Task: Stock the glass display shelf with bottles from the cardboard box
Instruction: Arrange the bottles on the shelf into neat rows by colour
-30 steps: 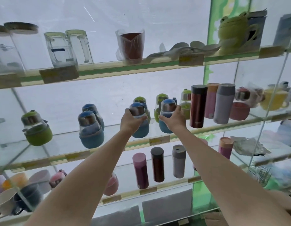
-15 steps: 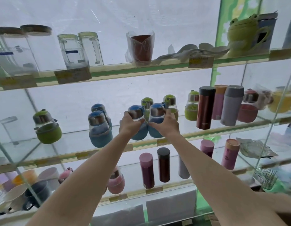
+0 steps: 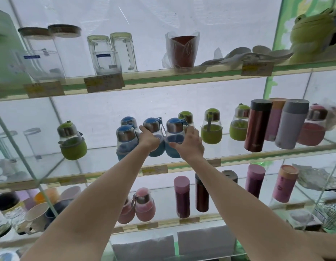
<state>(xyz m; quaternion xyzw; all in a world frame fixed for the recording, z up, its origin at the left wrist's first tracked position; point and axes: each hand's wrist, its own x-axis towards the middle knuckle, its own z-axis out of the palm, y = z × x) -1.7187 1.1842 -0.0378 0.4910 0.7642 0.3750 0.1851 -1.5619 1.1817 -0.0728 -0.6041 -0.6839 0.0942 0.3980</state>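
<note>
We've got both hands up on the middle glass shelf (image 3: 238,157), one blue bottle each. Left hand (image 3: 147,141) wraps the left blue bottle (image 3: 154,135) round its belly, fingers curled behind it, mostly hidden from us. Right hand (image 3: 190,146) holds the right blue bottle (image 3: 174,137): thumb across the front of the sleeve, fingers (image 3: 191,129) reaching up and round the far side. Both bottles stand upright, long axis vertical, bases on or just above the glass; we can't tell which, as the hands cover the bases. The two bottles touch or nearly touch, side by side.

Key relation: each bottle sits directly ahead of its palm, away from us, so letting go means opening the fingers and drawing the hands straight back toward us. Immediately left of the left hand stand two more blue bottles (image 3: 125,142), v. close to the knuckles; green bottles (image 3: 210,129) stand just right of and behind the right hand. Tight gap both sides, so prob. no sideways swing.

Materials: squat pear-shaped bodies, clear glass or plastic up top, matte blue sleeve round the lower half, brushed-metal collar, blue domed cap w/ a strap loop. The sleeve likely gives good grip; the glass shelf is hard and slick. The cardboard box isn't in view.
</note>
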